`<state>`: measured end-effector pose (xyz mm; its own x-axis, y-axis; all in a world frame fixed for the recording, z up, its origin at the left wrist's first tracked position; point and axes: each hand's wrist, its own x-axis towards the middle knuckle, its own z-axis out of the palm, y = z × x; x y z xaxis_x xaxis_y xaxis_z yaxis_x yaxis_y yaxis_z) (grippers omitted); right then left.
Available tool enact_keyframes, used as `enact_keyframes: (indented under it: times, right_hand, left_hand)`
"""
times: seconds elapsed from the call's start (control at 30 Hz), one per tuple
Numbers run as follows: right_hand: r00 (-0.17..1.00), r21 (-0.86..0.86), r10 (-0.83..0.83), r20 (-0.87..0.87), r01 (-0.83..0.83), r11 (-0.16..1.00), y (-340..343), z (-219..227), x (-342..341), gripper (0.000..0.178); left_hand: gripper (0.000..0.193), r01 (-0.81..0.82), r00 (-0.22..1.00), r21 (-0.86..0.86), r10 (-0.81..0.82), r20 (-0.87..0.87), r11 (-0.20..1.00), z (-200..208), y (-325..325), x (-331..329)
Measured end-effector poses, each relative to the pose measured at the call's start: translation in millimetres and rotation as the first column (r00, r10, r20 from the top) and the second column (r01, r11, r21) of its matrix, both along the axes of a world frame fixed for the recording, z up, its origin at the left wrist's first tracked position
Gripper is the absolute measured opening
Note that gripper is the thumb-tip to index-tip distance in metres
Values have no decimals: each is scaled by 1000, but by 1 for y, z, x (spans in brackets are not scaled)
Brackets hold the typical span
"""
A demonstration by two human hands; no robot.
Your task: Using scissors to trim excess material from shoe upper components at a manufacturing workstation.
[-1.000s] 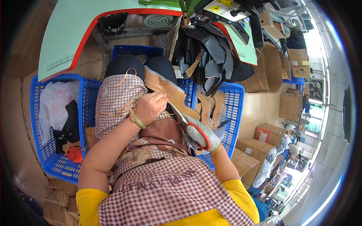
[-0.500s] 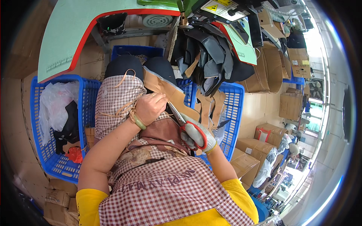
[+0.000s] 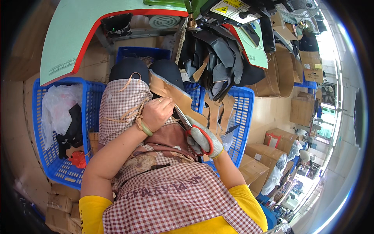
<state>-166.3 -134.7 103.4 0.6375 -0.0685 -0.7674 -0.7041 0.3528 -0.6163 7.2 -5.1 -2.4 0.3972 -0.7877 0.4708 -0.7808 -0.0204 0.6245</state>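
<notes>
My right hand (image 3: 200, 141), in a grey and white work glove, grips a pair of scissors (image 3: 182, 118) by the red handles. The metal blades point up and left, their tips close to the fingertips of my left hand (image 3: 157, 113). That bare hand is pinched closed; what lies between the fingers is too small to make out. A tan panel with a dark edge (image 3: 171, 92) lies across my knee, right beside the pinched fingers and the blades. Tan strips (image 3: 130, 114) rest on my checked apron (image 3: 163, 199) over the left thigh.
Blue crates stand on both sides: the left crate (image 3: 39, 134) holds plastic bags and black scraps, the right crate (image 3: 247, 117) tan pieces. Dark cut pieces (image 3: 218, 50) hang in a bundle ahead, beside a pale green table (image 3: 74, 35) with a red edge. Cardboard boxes (image 3: 263, 156) stand at right.
Almost nothing differs. The whole view has shifted very slightly, while both hands, the scissors and the tan panel keep nearly the same places.
</notes>
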Motion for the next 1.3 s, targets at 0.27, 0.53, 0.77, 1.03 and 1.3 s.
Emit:
enact_keyframes:
  times: [0.27,0.53,0.77,1.03,1.3]
  right_hand:
    - [999,80,-32,-4,32,996,-3,6,3,75]
    - [978,-203,210,-7,-207,957,-3,14,14,57]
    - [946,-381,324,14,-295,876,-3,21,23,57]
    - [990,-85,99,-100,-108,991,4,31,33,65]
    - [983,-109,27,-183,-47,993,9,32,41,64]
  left_hand:
    - [12,-199,916,63,208,-342,978,13,9,-24]
    - [14,-14,146,190,190,-971,982,-6,-5,-31]
    - [11,0,9,150,150,-989,989,-5,-4,-28]
    - [10,-1,-57,130,130,-990,992,3,0,-27]
    - [11,21,-163,131,133,-978,991,8,1,-28]
